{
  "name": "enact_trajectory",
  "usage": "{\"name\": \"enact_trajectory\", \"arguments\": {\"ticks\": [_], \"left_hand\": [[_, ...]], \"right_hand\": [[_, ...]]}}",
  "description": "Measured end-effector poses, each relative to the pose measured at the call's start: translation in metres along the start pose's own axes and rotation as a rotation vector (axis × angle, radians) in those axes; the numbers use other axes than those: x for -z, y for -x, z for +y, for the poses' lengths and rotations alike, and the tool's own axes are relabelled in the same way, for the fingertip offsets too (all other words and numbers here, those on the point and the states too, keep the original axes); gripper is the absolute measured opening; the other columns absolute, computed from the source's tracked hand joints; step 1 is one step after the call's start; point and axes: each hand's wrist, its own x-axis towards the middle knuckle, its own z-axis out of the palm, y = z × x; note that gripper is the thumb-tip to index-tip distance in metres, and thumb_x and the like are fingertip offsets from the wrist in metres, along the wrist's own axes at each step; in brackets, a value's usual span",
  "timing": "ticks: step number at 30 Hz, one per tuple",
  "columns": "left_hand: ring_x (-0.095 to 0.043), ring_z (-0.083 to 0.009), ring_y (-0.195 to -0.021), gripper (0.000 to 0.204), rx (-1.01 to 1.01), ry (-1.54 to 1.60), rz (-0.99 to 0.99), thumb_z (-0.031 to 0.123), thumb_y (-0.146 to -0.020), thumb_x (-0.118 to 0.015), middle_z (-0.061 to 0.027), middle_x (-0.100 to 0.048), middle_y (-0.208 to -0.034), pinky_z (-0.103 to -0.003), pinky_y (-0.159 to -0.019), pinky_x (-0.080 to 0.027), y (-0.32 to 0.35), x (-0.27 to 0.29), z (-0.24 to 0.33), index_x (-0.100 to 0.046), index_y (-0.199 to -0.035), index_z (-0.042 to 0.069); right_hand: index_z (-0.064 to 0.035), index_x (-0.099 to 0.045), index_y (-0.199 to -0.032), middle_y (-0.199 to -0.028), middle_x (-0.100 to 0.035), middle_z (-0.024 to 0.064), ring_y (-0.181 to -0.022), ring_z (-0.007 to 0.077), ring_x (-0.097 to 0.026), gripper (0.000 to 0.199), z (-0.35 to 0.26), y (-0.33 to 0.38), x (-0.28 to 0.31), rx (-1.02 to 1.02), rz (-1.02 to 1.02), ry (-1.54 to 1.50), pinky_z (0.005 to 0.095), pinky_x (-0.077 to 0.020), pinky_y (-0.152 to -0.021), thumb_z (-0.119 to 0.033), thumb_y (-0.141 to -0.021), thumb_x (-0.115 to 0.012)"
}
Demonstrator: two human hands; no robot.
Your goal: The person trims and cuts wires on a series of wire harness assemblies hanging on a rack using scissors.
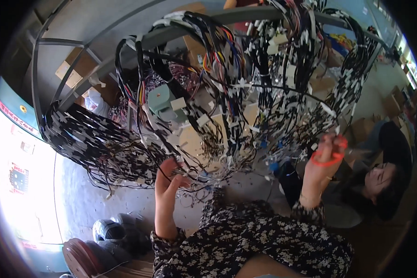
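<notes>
Reaching up into a hanging mass of wire bundles, a worker in a dark floral top raises both hands. The left hand, at about seven o'clock from the frame's centre, curls its fingers around thin dark wires at the lower edge of the tangle. The right hand, at four o'clock, is closed on a pair of red-handled scissors just beside the bundles. The bundles drape from a grey metal rail running across twelve o'clock. A second person sits at four o'clock near the rim. Rolls of tape lie at seven o'clock on the floor.
</notes>
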Motion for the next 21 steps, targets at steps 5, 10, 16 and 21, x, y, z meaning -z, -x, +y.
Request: {"name": "enact_trajectory", "arguments": {"ticks": [5,10,16,21], "left_hand": [[-0.067,-0.0341,-0.098,0.030,-1.028,-0.950,0.414,-0.011,-0.090,-0.052,-0.0259,-0.061,-0.119,-0.039,-0.090,-0.055,0.004,-0.067,0.041,-0.057,-0.119,-0.014],[-0.059,-0.0289,-0.123,0.038,-0.633,-0.071,0.257,0.000,-0.100,-0.051,-0.0195,-0.061,-0.134,-0.035,-0.107,-0.043,-0.098,-0.145,0.073,-0.052,-0.138,-0.008],[-0.060,-0.0123,-0.099,0.028,-0.437,0.193,0.114,0.009,-0.099,-0.059,-0.0066,-0.067,-0.110,-0.028,-0.092,-0.045,-0.160,-0.116,0.107,-0.063,-0.124,-0.002],[-0.059,-0.0177,-0.109,0.034,-0.340,0.342,-0.207,-0.002,-0.091,-0.055,-0.0086,-0.067,-0.116,-0.033,-0.100,-0.042,-0.128,-0.069,0.124,-0.061,-0.124,-0.004]], "right_hand": [[-0.0027,-0.048,-0.090,-0.085,-0.045,0.0070,-0.085,0.0145,-0.049,0.026,0.049,0.083,0.068,-0.304,-0.303,-0.254,0.0334,-0.0492,-0.094,0.019,-0.076,-0.053],[-0.0053,-0.052,-0.096,-0.091,-0.061,0.0068,-0.071,0.0089,-0.053,0.021,0.030,0.137,0.037,-0.615,-0.315,0.128,0.0253,-0.0454,-0.063,0.011,-0.087,-0.063],[-0.0034,-0.051,-0.096,-0.091,-0.062,0.0053,-0.068,0.0082,-0.052,0.017,0.040,0.117,0.050,-0.498,-0.257,0.199,0.0237,-0.0444,-0.062,0.004,-0.090,-0.066],[-0.0023,-0.052,-0.098,-0.099,-0.061,0.0084,-0.081,0.0109,-0.056,0.017,0.067,0.074,0.068,-0.344,-0.180,0.405,0.0256,-0.0477,-0.075,0.002,-0.090,-0.067]]}}
